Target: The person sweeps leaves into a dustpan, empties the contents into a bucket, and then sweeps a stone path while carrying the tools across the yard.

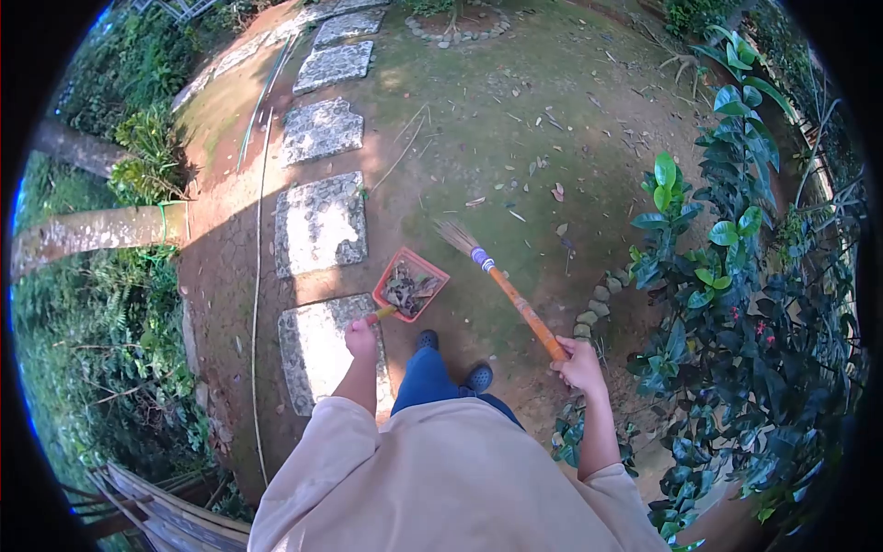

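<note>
My left hand (361,339) is closed round the short yellowish handle of a red dustpan (441,273). Dry leaves (409,287) lie heaped in the pan, which is just ahead of my feet. In my right hand (579,365) is the orange handle of a stick broom (521,305), gripped near its top end. Purple binding holds its thin bristles (454,235), which point forward and left over the mossy ground, a little beyond the dustpan.
Stone slabs (320,224) run forward on the left, with a long thin pole (257,304) beside them. Scattered dry leaves (557,192) dot the ground ahead. Leafy shrubs (727,350) and a row of small stones (591,316) border the right. Tree trunks (101,237) stand at left.
</note>
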The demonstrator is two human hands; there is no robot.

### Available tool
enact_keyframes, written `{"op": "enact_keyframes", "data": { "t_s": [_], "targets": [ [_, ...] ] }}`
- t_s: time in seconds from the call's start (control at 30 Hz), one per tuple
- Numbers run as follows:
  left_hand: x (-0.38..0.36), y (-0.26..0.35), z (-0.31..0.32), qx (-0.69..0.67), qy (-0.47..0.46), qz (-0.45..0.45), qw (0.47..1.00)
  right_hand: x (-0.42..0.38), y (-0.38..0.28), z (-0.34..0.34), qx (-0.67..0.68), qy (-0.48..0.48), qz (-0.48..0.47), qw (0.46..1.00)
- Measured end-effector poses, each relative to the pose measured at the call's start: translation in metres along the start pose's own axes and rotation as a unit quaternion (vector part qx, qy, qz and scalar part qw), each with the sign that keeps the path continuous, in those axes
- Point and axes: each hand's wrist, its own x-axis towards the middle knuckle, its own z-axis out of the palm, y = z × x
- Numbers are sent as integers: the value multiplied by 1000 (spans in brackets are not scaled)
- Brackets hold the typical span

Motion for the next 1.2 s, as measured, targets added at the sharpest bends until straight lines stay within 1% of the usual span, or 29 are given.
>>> {"op": "enact_keyframes", "data": {
  "t_s": [0.07, 0.1, 0.2, 0.23, 0.27, 0.37, 0.43, 0.5, 0.53, 0.6, 0.67, 0.77, 0.87, 0.93, 1.0, 1.1, 1.2],
  "targets": [
    [-10, -28, -19, -16, 48, 4, 999, -1, 6, 3, -5, -12, -12, 1000],
    [-21, -35, -34, -3, 10, 9, 1000, -2, 9, 6, -6, -17, -16, 1000],
    [-41, -55, -52, -17, 67, -27, 997, -3, 10, 13, -43, -46, -6, 998],
    [-49, -61, -61, 31, 53, -32, 998, -4, 9, 15, -52, -49, -7, 997],
    [-57, -67, -67, 38, 61, -39, 997, -6, 8, 18, -61, -54, -7, 997],
    [-72, -84, -79, 55, 82, -59, 993, -8, 2, 30, -83, -64, -4, 995],
    [-88, -80, -80, 59, 96, -74, 991, -8, 4, 41, -91, -63, -8, 994],
    [-87, -99, -89, 73, 91, -86, 989, -4, 11, 54, -92, -59, -24, 994],
    [-85, -106, -91, 78, 89, -90, 989, -3, 12, 59, -98, -60, -16, 993],
    [-89, -119, -94, 71, 102, -122, 985, -2, 14, 71, -105, -60, -1, 993],
    [-87, -125, -94, 48, 126, -151, 979, 4, 29, 80, -140, -69, -12, 988],
    [-67, -159, -91, 147, 137, -67, 977, 2, 37, 94, -167, -83, -9, 982],
    [-67, -139, -88, 165, 122, -92, 974, -6, 44, 100, -216, -122, -27, 968],
    [-69, -144, -87, 164, 123, -90, 975, -19, 39, 94, -207, -149, -5, 967],
    [-69, -151, -90, 158, 115, -80, 978, -46, 27, 77, -145, -172, 61, 973],
    [-85, -130, -89, 180, 110, -111, 971, -94, -4, 58, -136, -162, 80, 974],
    [-98, -109, -86, 215, 131, -104, 962, -120, -1, 52, -134, -157, 94, 974]
  ]
}}
